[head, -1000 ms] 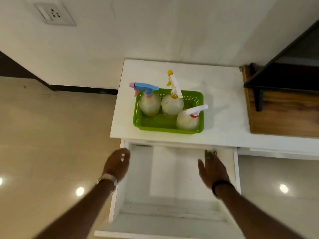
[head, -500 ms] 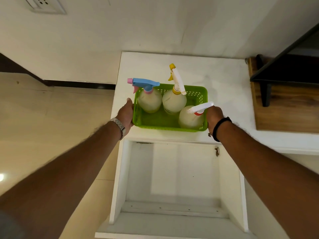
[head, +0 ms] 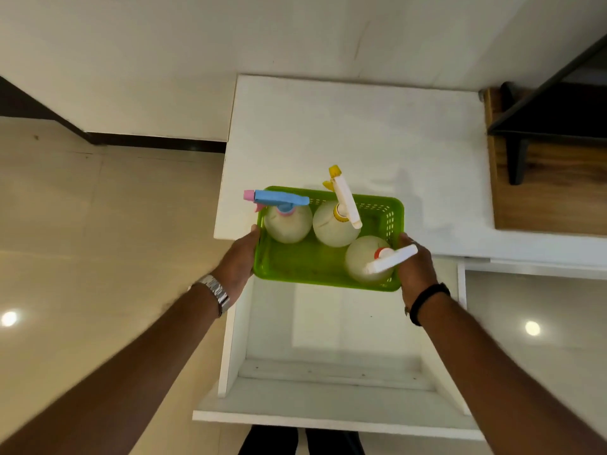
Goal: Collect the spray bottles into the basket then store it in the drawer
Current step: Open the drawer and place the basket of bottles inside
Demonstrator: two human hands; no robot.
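Note:
A green plastic basket [head: 305, 267] is held in the air over the front edge of the white counter [head: 354, 133], partly above the open white drawer [head: 328, 326]. Three pale spray bottles stand in it: one with a blue and pink head [head: 287, 221] at the left, one with a yellow and white head [head: 331, 224] in the middle, one with a white and red head [head: 364, 257] at the right. My left hand [head: 239, 257] grips the basket's left side. My right hand [head: 414, 264] grips its right side.
The drawer's front panel [head: 328, 415] juts toward me above my feet. A wooden board [head: 551, 198] with a black stand [head: 538, 126] lies at the counter's right. Glossy beige floor [head: 82, 241] spreads to the left.
Both hands rose from over the drawer, gripped the basket's sides, and have lifted it off the counter toward me, over the drawer's back part.

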